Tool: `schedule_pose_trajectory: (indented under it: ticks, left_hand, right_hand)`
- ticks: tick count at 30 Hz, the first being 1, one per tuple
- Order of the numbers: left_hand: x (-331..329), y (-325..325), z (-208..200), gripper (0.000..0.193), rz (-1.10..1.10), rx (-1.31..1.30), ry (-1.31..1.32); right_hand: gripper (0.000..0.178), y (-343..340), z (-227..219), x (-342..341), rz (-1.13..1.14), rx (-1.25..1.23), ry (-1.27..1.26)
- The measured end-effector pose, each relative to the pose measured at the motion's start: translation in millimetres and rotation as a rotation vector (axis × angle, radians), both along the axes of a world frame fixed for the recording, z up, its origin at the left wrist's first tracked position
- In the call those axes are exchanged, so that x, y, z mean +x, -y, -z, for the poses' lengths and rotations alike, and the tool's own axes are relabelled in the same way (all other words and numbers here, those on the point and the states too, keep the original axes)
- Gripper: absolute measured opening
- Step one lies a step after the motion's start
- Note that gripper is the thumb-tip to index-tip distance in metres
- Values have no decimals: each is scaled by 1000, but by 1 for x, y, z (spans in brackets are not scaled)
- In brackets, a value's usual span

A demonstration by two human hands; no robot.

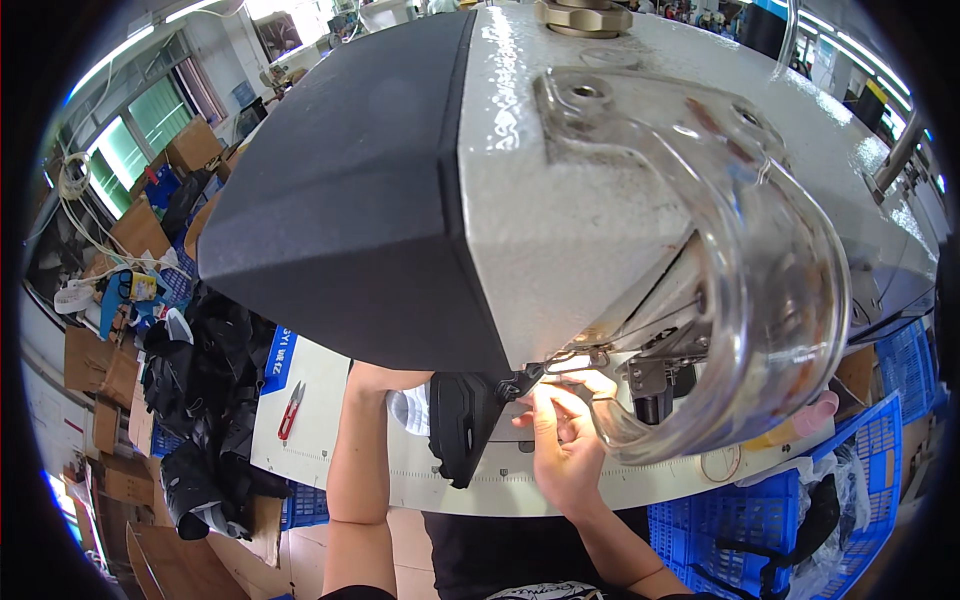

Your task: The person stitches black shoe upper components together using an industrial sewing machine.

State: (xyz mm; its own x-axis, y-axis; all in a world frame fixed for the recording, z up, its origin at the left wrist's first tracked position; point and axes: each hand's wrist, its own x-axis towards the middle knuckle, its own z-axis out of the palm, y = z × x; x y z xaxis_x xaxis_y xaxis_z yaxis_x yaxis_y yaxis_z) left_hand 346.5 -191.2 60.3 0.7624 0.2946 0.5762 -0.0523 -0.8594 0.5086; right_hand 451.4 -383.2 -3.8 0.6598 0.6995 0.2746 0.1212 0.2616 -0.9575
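The head of a sewing machine (570,230), white with a dark grey cover, fills the upper middle and hides much of the work area. My left hand (392,378) reaches in under the dark cover; only its wrist side shows, and its fingers are hidden. Under the machine head, my right hand (568,440) has its thumb and fingers curled together close to the needle area; what they hold, if anything, cannot be made out. Between my hands hangs a black ridged piece (460,430). A white rounded item (409,410) lies beside my left wrist.
Red-handled snips (291,411) lie on the pale table (330,440) at the left. Black fabric pieces (205,400) are heaped further left, near cardboard boxes (100,360). A clear curved guard (780,300) juts out at the right, above a blue crate (730,520) holding plastic and black straps.
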Motion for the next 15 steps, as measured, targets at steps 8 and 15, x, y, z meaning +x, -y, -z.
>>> schedule_pose_trajectory:
  ticks: [8, 15]
  left_hand:
    - [8, -3, -10, 11, -45, -22, 24]
    - [11, 3, -16, 11, -76, -35, 38]
  right_hand:
    - [18, -2, -5, 1, -37, 62, 31]
    - [19, -2, -2, 0, -5, 22, -47]
